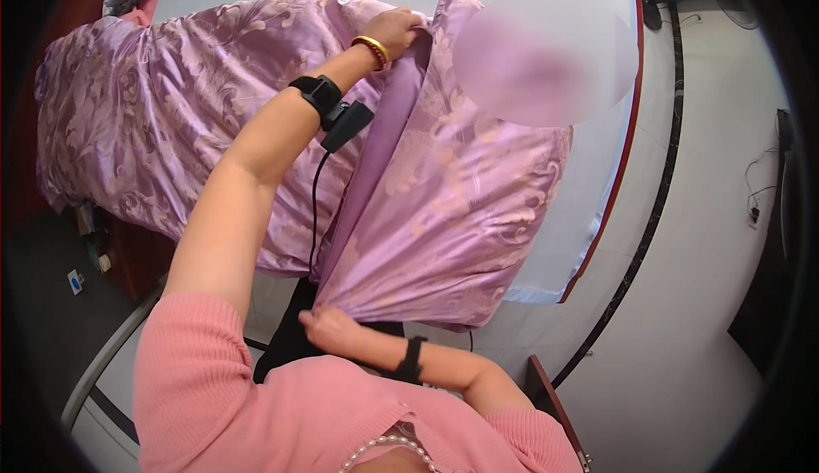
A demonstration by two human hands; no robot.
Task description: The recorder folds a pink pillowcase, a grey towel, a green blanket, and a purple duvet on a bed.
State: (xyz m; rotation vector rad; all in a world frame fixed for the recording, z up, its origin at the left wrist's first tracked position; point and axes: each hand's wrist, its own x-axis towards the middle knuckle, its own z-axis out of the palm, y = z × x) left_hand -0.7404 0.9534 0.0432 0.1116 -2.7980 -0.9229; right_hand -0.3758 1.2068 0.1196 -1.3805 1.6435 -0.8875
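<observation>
A shiny purple satin quilt point(452, 208) with a pale leaf pattern spreads across the bed in front of me. A strip of its plain purple underside point(388, 136) shows along a fold that runs from far to near. My left hand point(394, 34) reaches out to the far end of this fold and is closed on the cloth. Close to my body, my right hand point(333, 330) pinches the near edge, and the cloth runs in creases from its fingers. A blurred patch hides the quilt's far right corner.
Light blue sheet point(546, 255) covers the bed, which has a red edge on the right. Pale floor tiles point(699, 183) with a dark stripe lie to the right. A wooden cabinet point(136, 255) stands at the left. A cable hangs from the black device point(345, 127) on my left wrist.
</observation>
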